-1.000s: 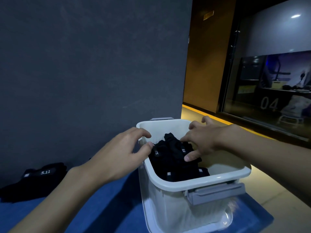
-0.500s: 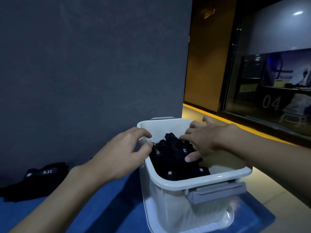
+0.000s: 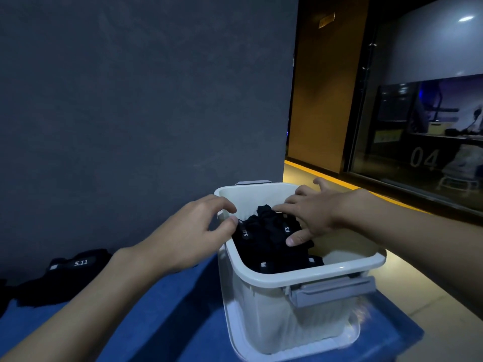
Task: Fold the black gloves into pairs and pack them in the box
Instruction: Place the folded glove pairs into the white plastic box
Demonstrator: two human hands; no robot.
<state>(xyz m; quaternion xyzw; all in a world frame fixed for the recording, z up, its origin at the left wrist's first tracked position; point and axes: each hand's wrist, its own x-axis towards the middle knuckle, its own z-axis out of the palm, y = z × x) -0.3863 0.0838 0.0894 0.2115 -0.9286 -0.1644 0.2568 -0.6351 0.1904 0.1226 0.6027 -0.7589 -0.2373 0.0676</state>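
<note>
Black gloves (image 3: 264,246) are bundled in the white box (image 3: 300,276), our right hand (image 3: 313,218) spread flat pressing them down, left hand (image 3: 188,236) relaxed at the rim, so next we'd probably fold the loose pile (image 3: 65,278) on the desk (image 3: 167,309).

The box (image 3: 300,279) is smooth, faintly glossy white plastic; its latch (image 3: 332,291) is matt grey plastic. The black gloves (image 3: 264,246) are soft matt cloth. At 11 o'clock the wall (image 3: 130,113) looks matt; at 2 o'clock the glass pane (image 3: 418,126) is glossy.

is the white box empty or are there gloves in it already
Not empty: black gloves lie piled inside the box, with the right hand resting on them. How full, cannot tell.
</note>
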